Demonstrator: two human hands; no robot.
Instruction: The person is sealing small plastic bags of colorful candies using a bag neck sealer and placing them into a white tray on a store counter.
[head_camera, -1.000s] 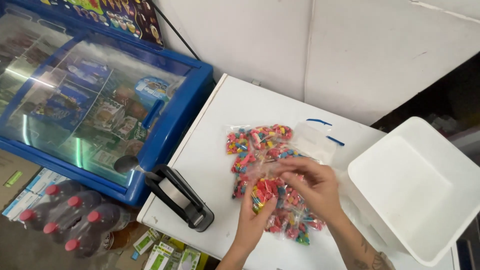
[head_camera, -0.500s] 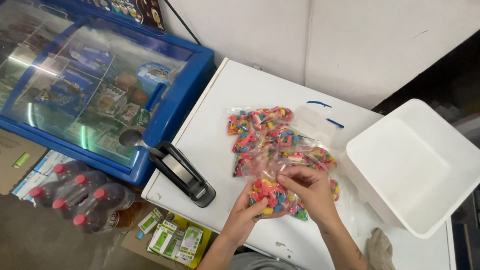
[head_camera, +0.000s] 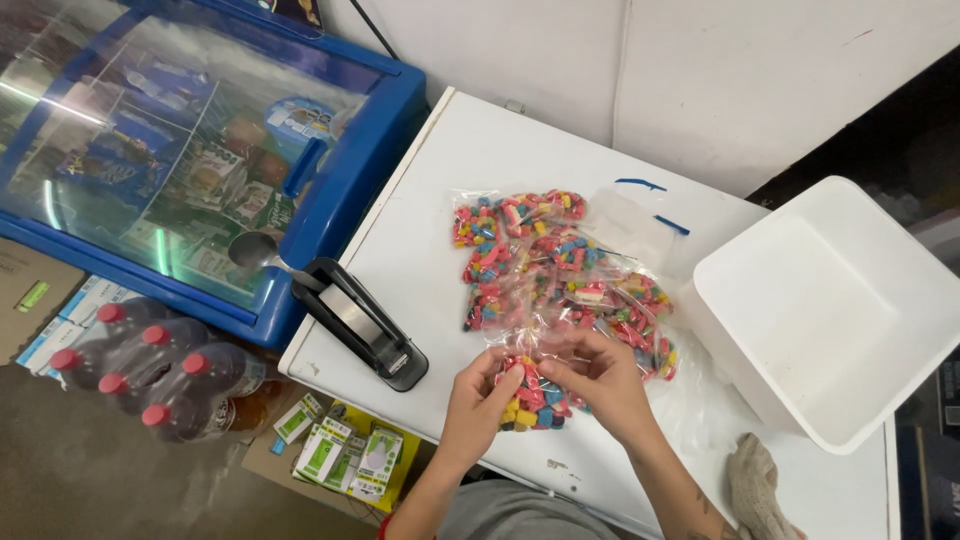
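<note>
Seen from above, a blue glass-topped chest freezer (head_camera: 200, 170) stands at far left, with red-capped bottles (head_camera: 150, 375) on the floor beside it and a black bag sealer (head_camera: 362, 322) lying at the edge of a white table (head_camera: 480, 150). At the table's near edge, a person's left hand (head_camera: 480, 405) and right hand (head_camera: 600, 380) both pinch a small clear bag of multicoloured candy (head_camera: 530, 400), fingers closed narrowly on its top, the bag resting on the table between them. More filled candy bags (head_camera: 550, 260) lie piled just behind, with an empty white tub (head_camera: 830, 310) at right and a cloth (head_camera: 755, 490) nearby. The held bag sits close to the table edge; a loosened grip or unsealed mouth could likely spill candy to the floor.
</note>
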